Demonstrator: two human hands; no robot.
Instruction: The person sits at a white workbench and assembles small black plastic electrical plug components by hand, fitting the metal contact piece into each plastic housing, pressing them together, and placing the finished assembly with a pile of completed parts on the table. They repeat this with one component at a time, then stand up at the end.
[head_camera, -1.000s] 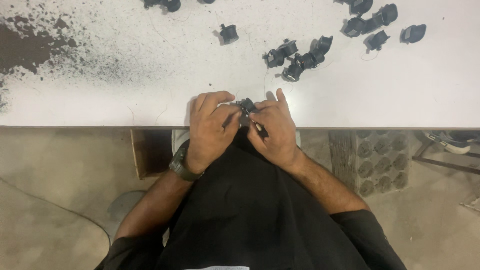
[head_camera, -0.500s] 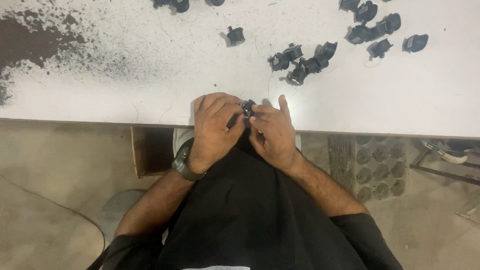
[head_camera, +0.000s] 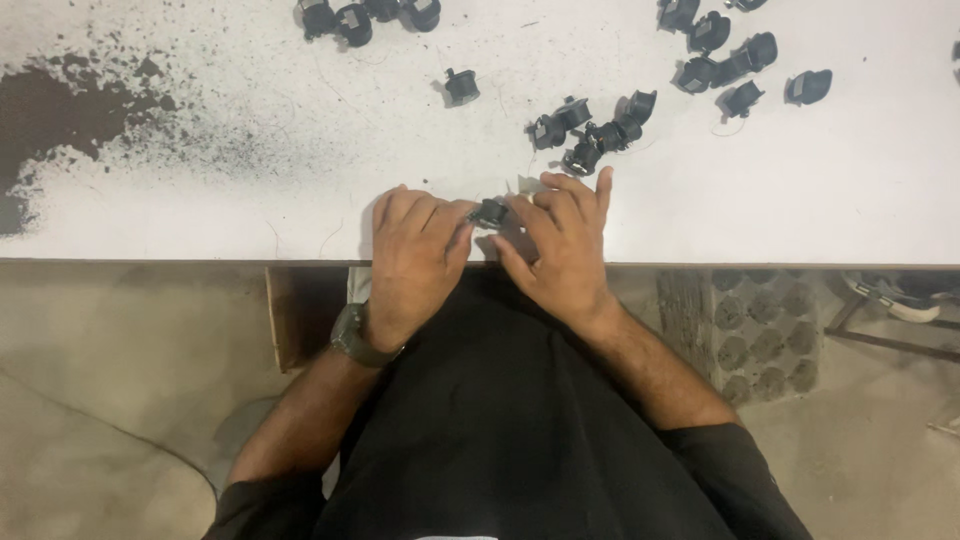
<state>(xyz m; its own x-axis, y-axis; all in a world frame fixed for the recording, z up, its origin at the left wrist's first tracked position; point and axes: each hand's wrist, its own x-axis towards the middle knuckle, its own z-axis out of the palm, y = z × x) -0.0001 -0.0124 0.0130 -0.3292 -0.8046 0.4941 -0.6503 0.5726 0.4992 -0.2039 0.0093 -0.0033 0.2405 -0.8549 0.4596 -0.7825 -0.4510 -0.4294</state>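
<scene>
Both hands, left (head_camera: 415, 262) and right (head_camera: 562, 250), have fingers pinched together on one small black part (head_camera: 490, 212) at the table (head_camera: 800, 200) edge (more parts (head_camera: 590, 130) lie just beyond).

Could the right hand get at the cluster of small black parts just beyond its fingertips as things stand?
Probably yes. The cluster of black parts lies on bare white table just past the right hand, with nothing between. But that hand and the left hand both grip a small black part.
</scene>
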